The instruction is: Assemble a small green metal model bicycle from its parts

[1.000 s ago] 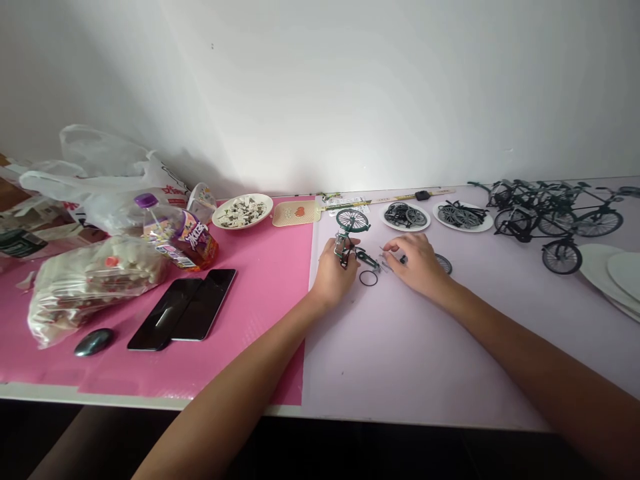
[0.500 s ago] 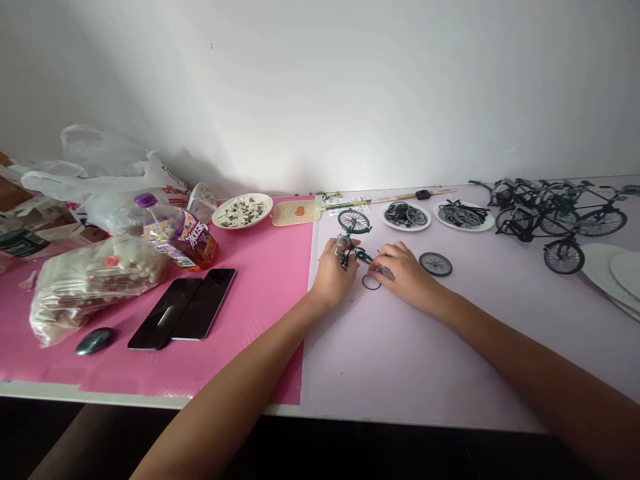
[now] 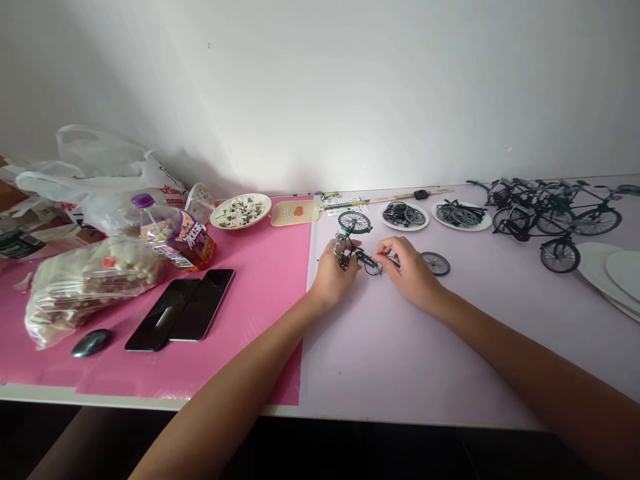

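My left hand (image 3: 336, 275) is closed around a green toy bicycle (image 3: 346, 245), its spoked wheel (image 3: 355, 222) pointing up and away from me. The bicycle's black chain-case end (image 3: 367, 259) sticks out to the right of my fingers. At that end is a thin black ring (image 3: 372, 270); whether it is looped around the part or only beside it, I cannot tell. My right hand (image 3: 407, 270) pinches at the ring's right side, with a small dark piece partly hidden under its fingers. A loose spoked wheel (image 3: 437, 264) lies just right of that hand.
Behind are two white plates (image 3: 403, 227) (image 3: 461, 227) of black parts and a measuring tape (image 3: 421, 195). Several toy bicycles (image 3: 560, 253) stand right, near white plates (image 3: 600, 267). Leftward are a bowl (image 3: 220, 217), a drink bottle (image 3: 180, 233), bags (image 3: 95, 280) and phones (image 3: 200, 310).
The thin black ring has moved up from the tabletop to the bicycle's chain-case end. My right hand has shifted slightly right and up; my left hand keeps its hold.
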`<state>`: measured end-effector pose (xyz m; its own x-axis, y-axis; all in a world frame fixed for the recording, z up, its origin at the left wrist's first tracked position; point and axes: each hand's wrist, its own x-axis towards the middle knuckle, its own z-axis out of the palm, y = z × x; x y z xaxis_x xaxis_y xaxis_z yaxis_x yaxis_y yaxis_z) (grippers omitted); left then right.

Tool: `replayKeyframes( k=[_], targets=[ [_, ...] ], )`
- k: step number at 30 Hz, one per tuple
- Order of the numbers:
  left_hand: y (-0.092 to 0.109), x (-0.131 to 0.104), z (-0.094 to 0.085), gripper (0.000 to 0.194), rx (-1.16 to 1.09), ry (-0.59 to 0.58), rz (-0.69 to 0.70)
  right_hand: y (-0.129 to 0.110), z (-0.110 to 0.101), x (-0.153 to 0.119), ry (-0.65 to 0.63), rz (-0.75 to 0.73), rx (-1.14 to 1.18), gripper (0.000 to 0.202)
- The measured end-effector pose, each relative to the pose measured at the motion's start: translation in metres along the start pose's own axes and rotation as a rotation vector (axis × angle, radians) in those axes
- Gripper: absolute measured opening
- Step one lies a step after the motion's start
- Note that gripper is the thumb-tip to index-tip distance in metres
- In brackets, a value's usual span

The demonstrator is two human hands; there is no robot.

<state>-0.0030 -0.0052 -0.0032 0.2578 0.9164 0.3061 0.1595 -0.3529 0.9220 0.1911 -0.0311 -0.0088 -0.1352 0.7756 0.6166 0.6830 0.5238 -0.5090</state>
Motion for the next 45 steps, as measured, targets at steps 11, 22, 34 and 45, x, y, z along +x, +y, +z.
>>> replayKeyframes(
  k=[11,22,34,45],
  targets=[
    [0.008,-0.004,0.002,0.025,-0.056,-0.088,-0.039,0.0,0.0,0.0,0.097,-0.007,0.062,0.003],
    [0.009,-0.005,0.001,0.025,-0.034,-0.118,-0.046,-0.008,-0.002,0.0,0.102,-0.049,0.07,0.003],
    [0.02,-0.008,0.0,0.011,-0.232,-0.243,-0.155,-0.011,-0.001,0.0,0.127,-0.015,0.083,0.006],
    [0.016,-0.006,0.001,0.016,-0.133,-0.202,-0.106,-0.01,-0.001,0.0,0.151,-0.025,0.071,0.006]
  ],
)
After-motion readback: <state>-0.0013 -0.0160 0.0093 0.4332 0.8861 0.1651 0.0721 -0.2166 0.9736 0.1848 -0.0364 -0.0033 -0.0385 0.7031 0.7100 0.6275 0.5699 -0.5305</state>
